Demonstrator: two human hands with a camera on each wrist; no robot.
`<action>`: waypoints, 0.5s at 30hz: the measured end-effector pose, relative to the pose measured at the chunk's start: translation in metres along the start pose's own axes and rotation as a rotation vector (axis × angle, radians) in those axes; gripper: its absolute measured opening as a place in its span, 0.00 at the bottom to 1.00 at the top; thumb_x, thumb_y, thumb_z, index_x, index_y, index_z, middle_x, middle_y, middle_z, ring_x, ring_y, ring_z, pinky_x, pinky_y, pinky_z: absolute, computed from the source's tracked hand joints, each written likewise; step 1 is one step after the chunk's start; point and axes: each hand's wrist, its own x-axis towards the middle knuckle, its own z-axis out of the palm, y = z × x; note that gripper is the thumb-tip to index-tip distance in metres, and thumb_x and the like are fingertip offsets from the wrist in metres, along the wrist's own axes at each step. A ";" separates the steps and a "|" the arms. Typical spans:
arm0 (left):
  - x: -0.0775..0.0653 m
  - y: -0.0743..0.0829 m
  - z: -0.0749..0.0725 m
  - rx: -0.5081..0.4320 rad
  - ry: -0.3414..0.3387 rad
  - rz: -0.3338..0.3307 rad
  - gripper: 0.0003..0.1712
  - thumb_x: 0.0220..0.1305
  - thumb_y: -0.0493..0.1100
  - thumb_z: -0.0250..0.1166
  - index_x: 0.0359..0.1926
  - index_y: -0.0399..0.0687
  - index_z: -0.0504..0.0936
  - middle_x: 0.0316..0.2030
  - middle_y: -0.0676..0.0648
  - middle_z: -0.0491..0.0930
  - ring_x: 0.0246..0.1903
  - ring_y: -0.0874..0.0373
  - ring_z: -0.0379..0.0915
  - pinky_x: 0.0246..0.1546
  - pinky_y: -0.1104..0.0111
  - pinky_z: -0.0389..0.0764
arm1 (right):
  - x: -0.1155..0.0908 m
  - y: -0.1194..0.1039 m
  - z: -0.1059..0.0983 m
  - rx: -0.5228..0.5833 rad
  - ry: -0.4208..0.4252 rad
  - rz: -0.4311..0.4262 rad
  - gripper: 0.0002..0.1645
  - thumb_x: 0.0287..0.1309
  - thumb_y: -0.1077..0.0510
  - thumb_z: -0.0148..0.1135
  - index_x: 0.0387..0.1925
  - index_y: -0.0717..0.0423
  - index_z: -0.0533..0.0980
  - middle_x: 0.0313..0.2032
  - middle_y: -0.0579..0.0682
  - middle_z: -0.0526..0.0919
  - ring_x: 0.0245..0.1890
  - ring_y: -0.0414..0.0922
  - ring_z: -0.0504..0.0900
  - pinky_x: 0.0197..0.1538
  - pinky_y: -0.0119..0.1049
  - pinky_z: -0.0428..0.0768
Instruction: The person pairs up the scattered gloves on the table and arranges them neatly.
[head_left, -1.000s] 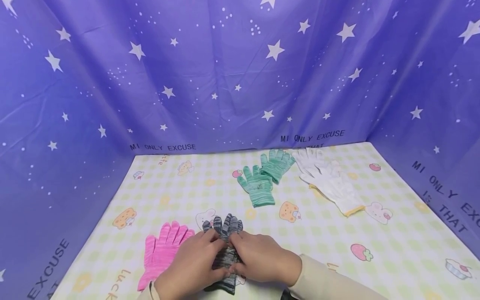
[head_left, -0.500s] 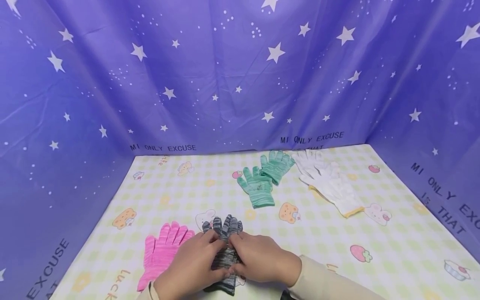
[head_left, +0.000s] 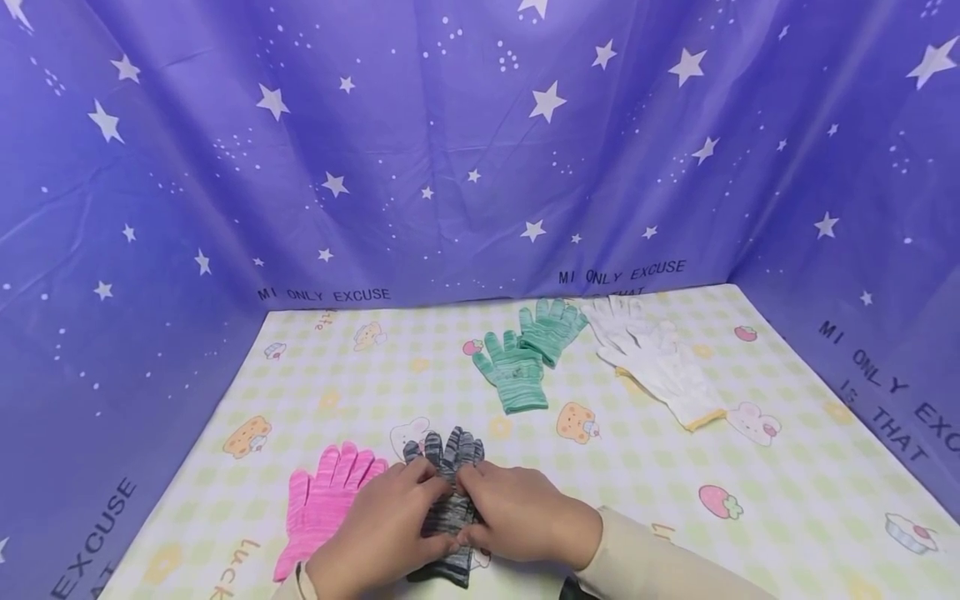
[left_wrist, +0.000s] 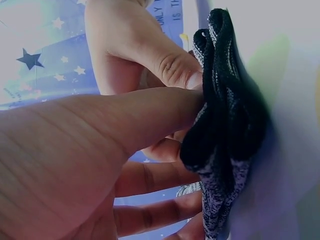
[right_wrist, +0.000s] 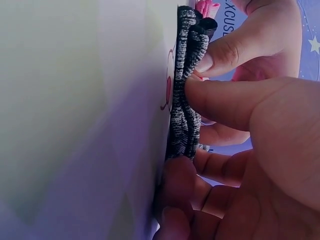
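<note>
Marled gray-blk knit glove (head_left: 452, 512) (one or a pr, can't tell) lies on checked cloth (head_left: 292, 400) btwn L hand (head_left: 382, 517) and R hand (head_left: 525, 517), edges buckled in layers. Both thumbs + fingertips touch it, fingers bent; can't tell if they pinch or just press. Flat pink glove (head_left: 322, 508) by L hand; green gloves (head_left: 517, 385) & yellow-trimmed white gloves (head_left: 663, 371) farther back.

This is a small tabletop booth, walled by violet-blue fabric curtains (head_left: 480, 150) with white stars (head_left: 548, 102) and black lettering (head_left: 324, 295), rising beyond the hands (head_left: 521, 515) and on both sides of them. Beneath the hands, the table (head_left: 817, 467) wears a pale green-and-white checked covering (head_left: 397, 379) printed with cartoon animals (head_left: 577, 422) and strawberries (head_left: 718, 502); home or studio, one cannot tell.
</note>
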 end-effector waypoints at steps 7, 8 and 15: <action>-0.001 0.000 -0.002 -0.013 0.009 0.003 0.29 0.45 0.67 0.70 0.45 0.56 0.83 0.40 0.58 0.73 0.35 0.62 0.69 0.36 0.64 0.74 | 0.000 -0.002 -0.001 -0.035 0.001 -0.004 0.29 0.54 0.31 0.59 0.49 0.42 0.68 0.34 0.38 0.73 0.25 0.34 0.73 0.25 0.34 0.73; -0.001 0.000 -0.003 -0.014 0.009 0.003 0.30 0.45 0.67 0.70 0.45 0.56 0.83 0.40 0.58 0.73 0.35 0.62 0.69 0.36 0.64 0.74 | 0.000 -0.003 -0.001 -0.035 0.002 -0.004 0.29 0.54 0.31 0.59 0.49 0.42 0.68 0.34 0.38 0.72 0.24 0.34 0.72 0.24 0.34 0.72; -0.001 -0.001 -0.004 -0.065 -0.001 -0.003 0.28 0.47 0.66 0.69 0.45 0.57 0.82 0.39 0.60 0.73 0.35 0.65 0.69 0.37 0.65 0.75 | -0.004 -0.002 -0.005 0.037 0.026 -0.009 0.24 0.54 0.35 0.61 0.46 0.41 0.69 0.34 0.35 0.73 0.26 0.32 0.73 0.26 0.33 0.72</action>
